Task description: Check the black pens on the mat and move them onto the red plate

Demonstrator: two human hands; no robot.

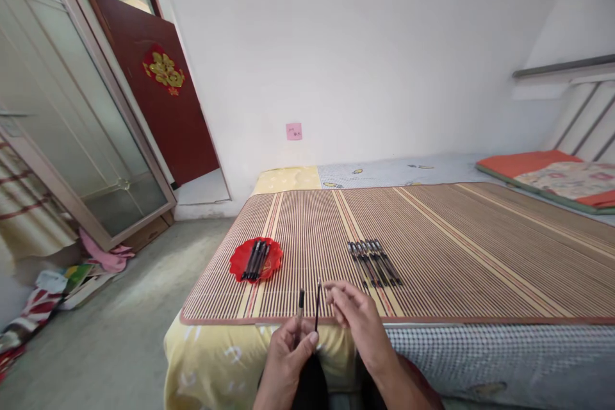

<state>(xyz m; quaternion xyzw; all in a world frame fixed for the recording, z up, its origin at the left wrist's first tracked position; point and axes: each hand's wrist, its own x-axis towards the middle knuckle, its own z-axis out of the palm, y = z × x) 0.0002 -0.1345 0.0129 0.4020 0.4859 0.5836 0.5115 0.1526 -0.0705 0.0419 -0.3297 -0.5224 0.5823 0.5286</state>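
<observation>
My left hand (291, 352) is closed around two slender pieces held upright side by side. One is a pen barrel (300, 304) with a dark top end; the other is a thin dark pen refill (318, 307) with a pale tip. Close beside that tip is my right hand (353, 311), its thumb and forefinger pinched together. Whether something small sits in the pinch is hidden. Ahead and to the right, several pens (375, 262) lie in a slanted row on the mat. Several dark pens (257, 259) rest in a red scalloped dish (235, 262) on the left.
A striped bamboo mat (432, 256) covers the bed, over a yellow and blue sheet (216, 359). At the far right lies an orange patterned cushion (552, 173). A pink note (294, 131) is on the wall. Clothes (43, 307) lie on the floor by the glass door (86, 109).
</observation>
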